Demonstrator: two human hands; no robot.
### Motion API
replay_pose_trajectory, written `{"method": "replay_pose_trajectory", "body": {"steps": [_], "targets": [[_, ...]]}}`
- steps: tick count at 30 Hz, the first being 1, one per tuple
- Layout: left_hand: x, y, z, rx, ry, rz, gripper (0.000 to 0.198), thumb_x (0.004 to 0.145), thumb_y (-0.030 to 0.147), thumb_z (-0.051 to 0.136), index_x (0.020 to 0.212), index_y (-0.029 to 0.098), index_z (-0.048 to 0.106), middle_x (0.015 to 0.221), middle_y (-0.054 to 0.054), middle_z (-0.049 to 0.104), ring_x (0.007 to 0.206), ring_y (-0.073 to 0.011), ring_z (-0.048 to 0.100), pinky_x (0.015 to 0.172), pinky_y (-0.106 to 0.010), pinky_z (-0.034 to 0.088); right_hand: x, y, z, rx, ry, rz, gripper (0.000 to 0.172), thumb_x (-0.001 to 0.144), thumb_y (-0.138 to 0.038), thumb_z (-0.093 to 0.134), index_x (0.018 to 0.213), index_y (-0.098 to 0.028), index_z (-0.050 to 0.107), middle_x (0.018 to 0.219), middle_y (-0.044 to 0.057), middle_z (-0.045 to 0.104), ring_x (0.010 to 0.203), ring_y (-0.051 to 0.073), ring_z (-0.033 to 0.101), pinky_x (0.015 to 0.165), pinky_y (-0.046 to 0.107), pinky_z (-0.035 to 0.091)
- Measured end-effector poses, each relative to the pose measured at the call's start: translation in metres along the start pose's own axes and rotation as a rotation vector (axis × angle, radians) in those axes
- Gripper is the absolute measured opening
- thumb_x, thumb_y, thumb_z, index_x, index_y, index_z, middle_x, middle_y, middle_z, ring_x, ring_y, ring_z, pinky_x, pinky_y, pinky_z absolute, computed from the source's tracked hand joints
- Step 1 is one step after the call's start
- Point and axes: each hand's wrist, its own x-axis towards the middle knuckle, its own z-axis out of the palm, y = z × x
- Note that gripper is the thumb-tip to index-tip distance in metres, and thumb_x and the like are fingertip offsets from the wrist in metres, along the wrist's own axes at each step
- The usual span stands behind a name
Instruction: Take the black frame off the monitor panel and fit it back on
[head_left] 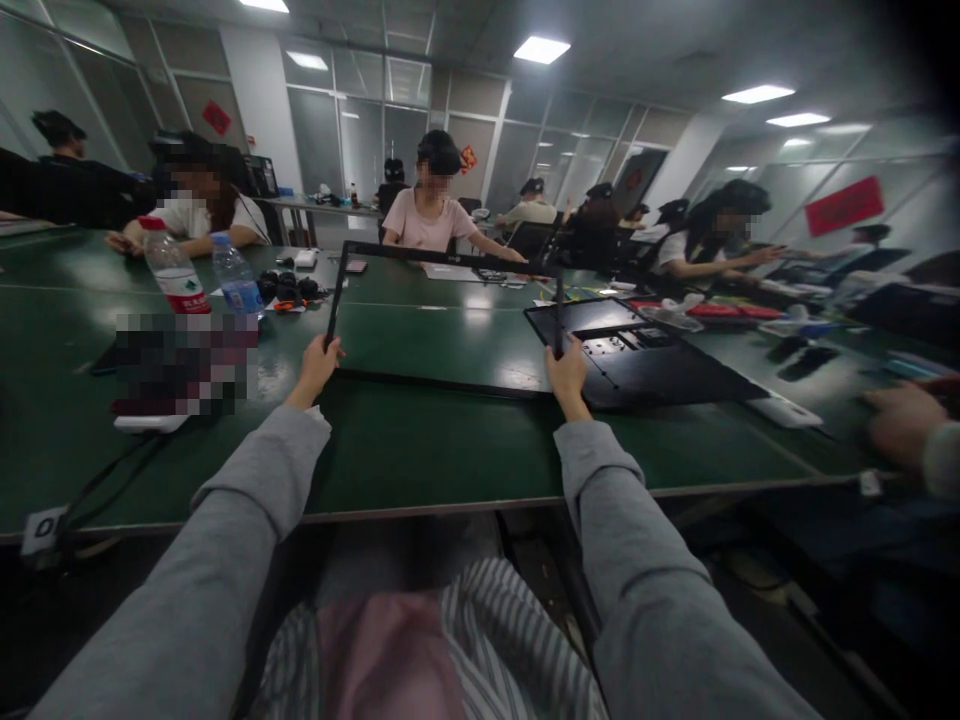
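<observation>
A thin black rectangular frame [442, 384], like the bezel of a laptop screen, is held up over the green table, and the table top shows through its opening. My left hand [321, 362] is closed round its left side. Its right side is gripped by my right hand [568, 372]. Just beyond my right hand lies an opened black laptop shell [667, 370], with a lid panel [585, 316] behind it; small fittings show along the hinge area. Part of the shell is hidden by my right hand and the frame.
On the green table [450, 460] at left stand a red-capped bottle [180, 275] and a blue-capped bottle [238, 280], near dark cables [292, 290]. A white strip [787, 410] lies right of the shell. A co-worker's hand [907, 425] is at far right; another person [431, 205] sits opposite.
</observation>
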Motion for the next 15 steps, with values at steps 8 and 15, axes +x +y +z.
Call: {"method": "replay_pose_trajectory", "body": {"steps": [8, 15], "targets": [[-0.003, -0.002, -0.002, 0.423, -0.023, -0.05, 0.033, 0.101, 0.032, 0.049, 0.099, 0.016, 0.078, 0.11, -0.019, 0.079, 0.112, -0.0343, 0.073, 0.099, -0.042, 0.054, 0.014, 0.034, 0.032, 0.17, -0.271, -0.005, 0.06, 0.078, -0.027, 0.062, 0.137, -0.016, 0.061, 0.117, 0.015, 0.078, 0.122, 0.033, 0.072, 0.118, 0.058, 0.05], [-0.013, -0.002, -0.001, 0.577, -0.024, 0.072, 0.041, 0.097, 0.043, 0.057, 0.109, 0.015, 0.085, 0.11, -0.024, 0.077, 0.113, -0.0424, 0.071, 0.098, -0.05, 0.055, 0.004, 0.035, 0.024, -0.03, -0.26, -0.003, 0.058, 0.084, -0.019, 0.06, 0.141, -0.013, 0.068, 0.145, 0.02, 0.07, 0.143, 0.035, 0.061, 0.125, 0.055, 0.044]]}}
